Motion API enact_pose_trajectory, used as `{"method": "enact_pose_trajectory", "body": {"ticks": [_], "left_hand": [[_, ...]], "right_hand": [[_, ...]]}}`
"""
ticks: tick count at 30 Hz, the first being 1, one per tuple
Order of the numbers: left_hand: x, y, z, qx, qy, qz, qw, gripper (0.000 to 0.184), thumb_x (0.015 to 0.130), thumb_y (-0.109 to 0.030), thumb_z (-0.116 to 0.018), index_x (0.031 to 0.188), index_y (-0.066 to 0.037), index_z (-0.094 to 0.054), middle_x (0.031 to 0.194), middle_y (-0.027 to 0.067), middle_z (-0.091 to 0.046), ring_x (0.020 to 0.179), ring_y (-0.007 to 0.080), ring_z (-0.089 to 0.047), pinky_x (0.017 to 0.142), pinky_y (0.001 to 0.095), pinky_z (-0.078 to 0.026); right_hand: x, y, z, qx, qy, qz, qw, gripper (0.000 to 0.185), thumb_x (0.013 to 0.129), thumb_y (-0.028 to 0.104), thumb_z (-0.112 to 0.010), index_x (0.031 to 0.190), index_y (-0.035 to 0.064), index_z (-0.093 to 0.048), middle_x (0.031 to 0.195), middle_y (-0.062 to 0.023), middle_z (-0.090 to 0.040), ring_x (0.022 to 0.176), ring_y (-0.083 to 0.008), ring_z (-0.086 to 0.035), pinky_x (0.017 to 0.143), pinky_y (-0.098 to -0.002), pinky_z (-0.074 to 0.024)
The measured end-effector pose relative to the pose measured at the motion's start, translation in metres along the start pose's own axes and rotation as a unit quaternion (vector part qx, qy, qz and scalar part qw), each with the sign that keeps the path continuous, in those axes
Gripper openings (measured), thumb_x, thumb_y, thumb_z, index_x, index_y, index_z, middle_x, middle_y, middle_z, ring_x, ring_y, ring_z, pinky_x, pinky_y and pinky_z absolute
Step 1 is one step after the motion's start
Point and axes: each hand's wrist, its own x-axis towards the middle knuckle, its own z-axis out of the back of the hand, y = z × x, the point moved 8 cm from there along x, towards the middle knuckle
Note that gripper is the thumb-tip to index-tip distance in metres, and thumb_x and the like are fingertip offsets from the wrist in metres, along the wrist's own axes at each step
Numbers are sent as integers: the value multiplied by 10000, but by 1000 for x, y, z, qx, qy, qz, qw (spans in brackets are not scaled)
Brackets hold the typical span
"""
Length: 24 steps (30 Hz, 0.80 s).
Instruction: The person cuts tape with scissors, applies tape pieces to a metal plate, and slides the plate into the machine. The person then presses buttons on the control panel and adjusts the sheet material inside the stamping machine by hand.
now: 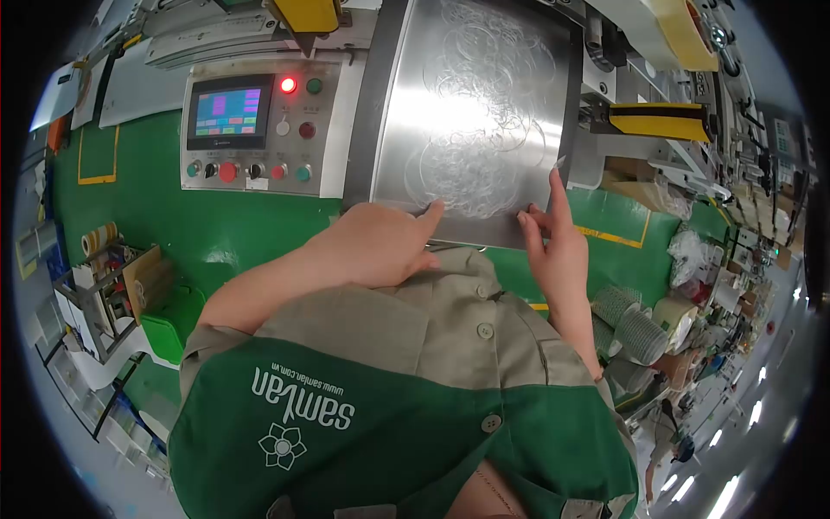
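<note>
A shallow metal tray [393,147] lies in front of me, with many thin clear rings [471,177] spread over its surface. My left hand [376,246] reaches over the near edge; its index finger is stretched out and touches the rings, while the thumb points toward my shirt. At the near right corner is my right hand [558,238]. Its index finger points up along the tray's right side, with a small translucent bit at the tip. The right thumb and another finger close together by the rim; whatever they pinch is too small to make out.
Left of the tray stands a control panel [333,147] with a lit screen [228,113], several buttons and a glowing red lamp [288,85]. Yellow-and-black machine parts [661,121] jut in at the right. A green bin [173,322] stands on the green floor at lower left.
</note>
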Motion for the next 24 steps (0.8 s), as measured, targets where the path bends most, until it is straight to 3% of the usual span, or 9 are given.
{"method": "enact_pose_trajectory", "body": {"ticks": [11, 13, 16, 17, 18, 24], "left_hand": [[6, 0, -1, 5, 36, -3, 999, 687, 958, -401, -565, 1404, 93, -397, 773, 196, -668, 740, 392, -659, 649, 492, -513], [7, 0, -1, 0, 57, 0, 998, 700, 955, -403, -570, 1412, 95, -388, 767, 187, -669, 736, 384, -662, 640, 483, -512], [9, -3, 2, 16, 99, 9, 995, 707, 957, -399, -566, 1402, 120, -388, 790, 174, -674, 733, 363, -666, 625, 467, -514], [9, -2, 0, 18, 62, -20, 998, 708, 955, -397, -567, 1397, 127, -390, 781, 169, -673, 721, 358, -664, 615, 467, -517], [10, -2, 1, 17, 62, -20, 998, 708, 955, -397, -567, 1397, 127, -390, 781, 169, -673, 721, 358, -664, 615, 467, -517], [11, -6, 4, 28, 94, -16, 995, 696, 956, -388, -565, 1394, 128, -405, 760, 162, -670, 712, 341, -669, 602, 464, -515]], "right_hand": [[2, 5, 2, -8, 8, -14, 1000, 701, 915, 78, -675, 1523, 89, -327, 833, -130, -728, 991, -245, -720, 780, -317, -544], [3, 5, 3, -18, 5, 8, 1000, 718, 912, 107, -679, 1527, 83, -310, 823, -123, -724, 946, -255, -725, 705, -346, -556], [3, 5, 2, -16, 7, 5, 1000, 719, 914, 105, -677, 1528, 79, -305, 822, -122, -724, 962, -251, -723, 719, -333, -557], [3, 5, 2, -19, 9, 1, 1000, 718, 915, 103, -675, 1529, 78, -304, 822, -122, -725, 971, -250, -721, 725, -329, -557], [3, 4, 2, -5, 9, -23, 1000, 702, 911, 69, -676, 1524, 94, -333, 820, -123, -725, 994, -227, -721, 794, -306, -541], [3, 5, 2, -10, 15, -10, 1000, 721, 917, 92, -669, 1532, 71, -292, 825, -117, -725, 995, -246, -716, 746, -323, -557]]}}
